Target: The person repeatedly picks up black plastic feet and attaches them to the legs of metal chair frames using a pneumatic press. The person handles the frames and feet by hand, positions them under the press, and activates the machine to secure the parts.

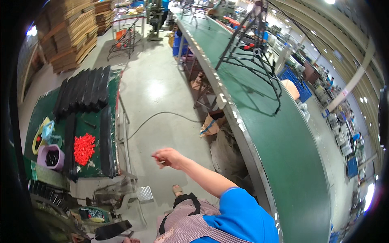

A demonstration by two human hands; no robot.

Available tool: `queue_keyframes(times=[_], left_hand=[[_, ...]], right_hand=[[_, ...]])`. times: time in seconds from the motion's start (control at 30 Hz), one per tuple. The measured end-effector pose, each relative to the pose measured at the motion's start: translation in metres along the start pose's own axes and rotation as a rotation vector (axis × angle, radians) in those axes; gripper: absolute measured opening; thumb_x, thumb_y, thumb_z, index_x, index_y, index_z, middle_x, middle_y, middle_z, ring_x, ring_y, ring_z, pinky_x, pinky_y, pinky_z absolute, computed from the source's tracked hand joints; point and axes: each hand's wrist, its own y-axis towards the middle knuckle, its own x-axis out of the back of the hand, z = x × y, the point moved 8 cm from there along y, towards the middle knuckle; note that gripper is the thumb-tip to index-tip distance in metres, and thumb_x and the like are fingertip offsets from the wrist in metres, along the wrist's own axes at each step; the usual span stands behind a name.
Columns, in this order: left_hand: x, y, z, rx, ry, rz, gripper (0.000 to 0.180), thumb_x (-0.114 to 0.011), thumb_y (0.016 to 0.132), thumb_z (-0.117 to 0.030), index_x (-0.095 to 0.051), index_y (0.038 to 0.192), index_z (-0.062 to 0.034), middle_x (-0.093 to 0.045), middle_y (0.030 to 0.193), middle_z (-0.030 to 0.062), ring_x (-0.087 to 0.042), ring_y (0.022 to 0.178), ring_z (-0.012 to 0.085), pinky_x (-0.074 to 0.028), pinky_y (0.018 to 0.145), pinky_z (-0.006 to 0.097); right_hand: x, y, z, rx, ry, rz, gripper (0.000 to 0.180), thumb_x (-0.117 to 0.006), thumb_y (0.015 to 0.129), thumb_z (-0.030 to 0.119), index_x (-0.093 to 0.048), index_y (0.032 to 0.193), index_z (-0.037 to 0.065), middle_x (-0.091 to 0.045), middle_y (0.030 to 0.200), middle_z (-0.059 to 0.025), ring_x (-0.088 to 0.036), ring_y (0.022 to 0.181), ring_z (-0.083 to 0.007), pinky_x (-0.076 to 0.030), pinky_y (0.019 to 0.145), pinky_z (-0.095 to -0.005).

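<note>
My right hand (pixel 167 158) reaches out to the left over the floor, at the end of a bare forearm and a blue sleeve. Its fingers are loosely bent and apart, and I see nothing held in them. At the bottom edge, a sliver of what looks like my left hand (pixel 131 240) shows beside a black flat piece (pixel 113 230); its fingers are mostly cut off. To the left, a green-topped table (pixel 91 172) carries a heap of small red parts (pixel 84 149), between long black pieces (pixel 107 141). More long black pieces (pixel 83 91) lie in a row behind.
A lilac tub (pixel 60 162) of dark parts stands at the table's left. A green conveyor belt (pixel 283 162) runs along my right, bearing a black metal frame (pixel 251 56). A cable (pixel 162 113) crosses the floor. Cardboard stacks (pixel 69 32) stand far left; a machine (pixel 60 214) is near left.
</note>
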Motion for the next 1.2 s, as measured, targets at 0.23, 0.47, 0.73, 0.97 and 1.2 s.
queue_keyframes(times=[0.23,0.47,0.73,0.97,1.2], left_hand=[[-0.139,0.051,-0.118,0.184,-0.223,0.074,0.019,-0.051,0.093,-0.009,-0.053,0.108,0.0015,-0.059,0.085,0.0111,-0.060,0.070,0.0207,-0.051,0.056,0.033],[-0.309,0.071,-0.212,0.065,-0.134,0.335,0.013,-0.055,0.087,-0.007,-0.055,0.099,-0.0003,-0.055,0.070,0.0066,-0.056,0.056,0.0158,-0.049,0.050,0.030],[-0.566,0.010,-0.296,-0.158,0.229,0.933,0.019,-0.059,0.085,-0.005,-0.057,0.100,0.0049,-0.062,0.079,0.0106,-0.063,0.064,0.0181,-0.054,0.056,0.030],[-0.722,-0.020,-0.347,-0.334,0.450,1.181,0.015,-0.061,0.085,-0.006,-0.061,0.097,0.0032,-0.064,0.079,0.0078,-0.063,0.065,0.0146,-0.053,0.057,0.028],[-0.876,0.031,-0.448,-0.444,0.336,1.211,0.019,-0.062,0.084,-0.006,-0.063,0.101,0.0032,-0.064,0.079,0.0070,-0.061,0.063,0.0134,-0.051,0.057,0.028]], right_hand=[[0.125,-0.112,0.009,0.242,0.073,-0.301,0.019,-0.058,0.089,0.011,-0.058,0.105,0.000,-0.055,0.076,-0.0025,-0.056,0.065,-0.0119,-0.054,0.061,-0.0309],[0.251,-0.223,0.036,0.443,0.245,-0.507,0.014,-0.061,0.090,0.012,-0.057,0.099,0.002,-0.058,0.075,-0.0036,-0.057,0.061,-0.0135,-0.053,0.061,-0.0306],[0.378,-0.377,0.016,0.696,0.280,-0.978,0.022,-0.062,0.086,0.007,-0.056,0.105,-0.003,-0.060,0.075,-0.0059,-0.058,0.061,-0.0137,-0.052,0.059,-0.0292],[0.423,-0.467,-0.028,0.858,0.437,-1.402,0.022,-0.060,0.085,0.006,-0.056,0.105,-0.004,-0.058,0.074,-0.0076,-0.057,0.063,-0.0159,-0.049,0.057,-0.0304],[0.474,-0.474,0.001,0.889,0.538,-1.536,0.013,-0.057,0.094,0.017,-0.058,0.090,0.005,-0.054,0.071,-0.0032,-0.053,0.059,-0.0132,-0.047,0.053,-0.0297]])
